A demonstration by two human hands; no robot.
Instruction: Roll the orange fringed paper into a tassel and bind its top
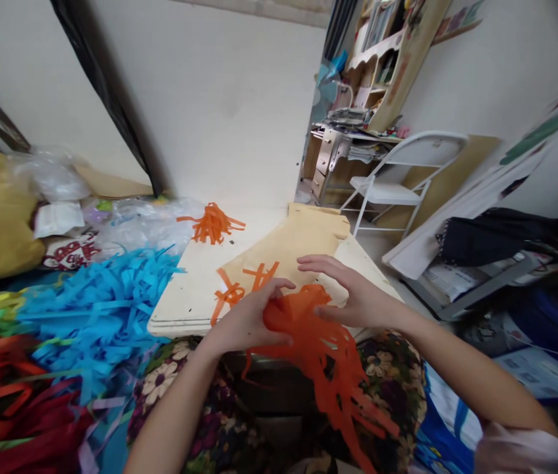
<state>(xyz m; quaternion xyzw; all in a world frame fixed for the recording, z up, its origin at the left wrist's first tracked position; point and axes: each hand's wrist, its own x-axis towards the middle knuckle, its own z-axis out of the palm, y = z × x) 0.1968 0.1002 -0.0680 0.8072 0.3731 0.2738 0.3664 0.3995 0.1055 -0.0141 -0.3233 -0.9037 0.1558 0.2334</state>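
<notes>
Gripped between 2 closed hands, left hand [249, 319] and right hand [358, 299], over the lap at the white board's [184, 296] near edge: fringed orange paper [318, 336], strips hanging free, blue paper strips [105, 296] heaped alongside.

A pale board [194, 289] serves as the work surface, its near edge above the lap. On it lie a tan folder [291, 247], a bunch of orange strips [213, 224] at the far side, and a few loose strips [239, 284], apparently resting partly on the folder.
</notes>
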